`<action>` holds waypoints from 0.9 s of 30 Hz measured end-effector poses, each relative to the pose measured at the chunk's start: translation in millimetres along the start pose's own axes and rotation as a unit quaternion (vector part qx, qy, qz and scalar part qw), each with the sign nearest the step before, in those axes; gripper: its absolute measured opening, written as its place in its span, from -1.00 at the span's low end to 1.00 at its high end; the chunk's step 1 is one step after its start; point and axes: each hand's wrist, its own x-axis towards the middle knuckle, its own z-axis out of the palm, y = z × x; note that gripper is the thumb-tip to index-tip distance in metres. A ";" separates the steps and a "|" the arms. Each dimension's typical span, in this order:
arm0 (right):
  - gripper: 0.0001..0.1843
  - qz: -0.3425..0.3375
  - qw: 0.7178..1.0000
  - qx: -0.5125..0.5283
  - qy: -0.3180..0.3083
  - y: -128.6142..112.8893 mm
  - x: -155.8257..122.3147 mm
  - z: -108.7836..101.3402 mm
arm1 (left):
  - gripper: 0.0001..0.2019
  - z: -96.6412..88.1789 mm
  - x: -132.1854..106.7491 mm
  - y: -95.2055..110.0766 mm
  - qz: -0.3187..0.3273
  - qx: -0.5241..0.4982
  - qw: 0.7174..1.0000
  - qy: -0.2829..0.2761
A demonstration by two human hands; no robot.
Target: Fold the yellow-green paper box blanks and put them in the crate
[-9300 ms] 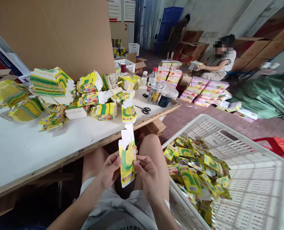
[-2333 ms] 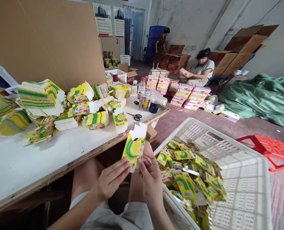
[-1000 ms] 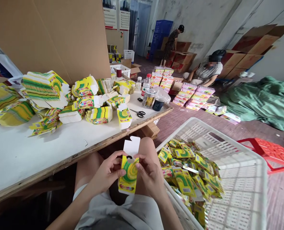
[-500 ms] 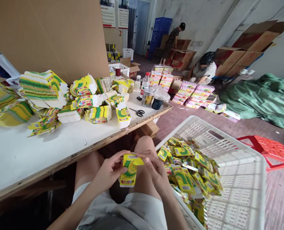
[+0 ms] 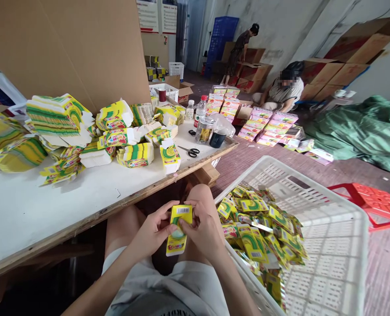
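Over my lap I hold a small yellow-and-green carton (image 5: 178, 228) upright, its top flap folded down with a barcode showing. My left hand (image 5: 152, 230) grips its left side. My right hand (image 5: 203, 226) pinches its top and right side, thumb on the front. To my right a white plastic crate (image 5: 330, 228) holds several finished cartons (image 5: 261, 228). On the white table (image 5: 50, 206) in front lie stacks of flat carton blanks (image 5: 59, 116), and one carton stands upright (image 5: 170, 159) near the edge.
Scissors (image 5: 192, 152), bottles (image 5: 200, 112), a jar and a dark cup sit at the table's far end. A big cardboard sheet (image 5: 83, 48) leans behind it. A red stool (image 5: 373, 204), a green tarp (image 5: 362, 129), pink packs on the floor, a seated person (image 5: 285, 92) and a standing person (image 5: 237, 50) lie beyond.
The carton's tall white top flap, open a second ago, is now folded down and closed. Both hands have drawn closer around the carton.
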 end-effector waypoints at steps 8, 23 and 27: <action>-0.60 -0.043 0.999 0.001 0.030 -6.2 15.9 -9.5 | -0.42 -10.4 11.0 18.1 0.028 -0.007 0.999 0.017; -0.68 -0.131 0.875 -0.137 0.445 -11.0 -5.2 -59.3 | -0.23 -38.8 124.4 48.3 0.220 0.419 0.863 0.178; -0.79 -0.104 0.935 -0.037 0.336 16.7 -9.7 -39.6 | -0.72 -79.8 149.6 37.8 0.222 0.439 0.848 0.197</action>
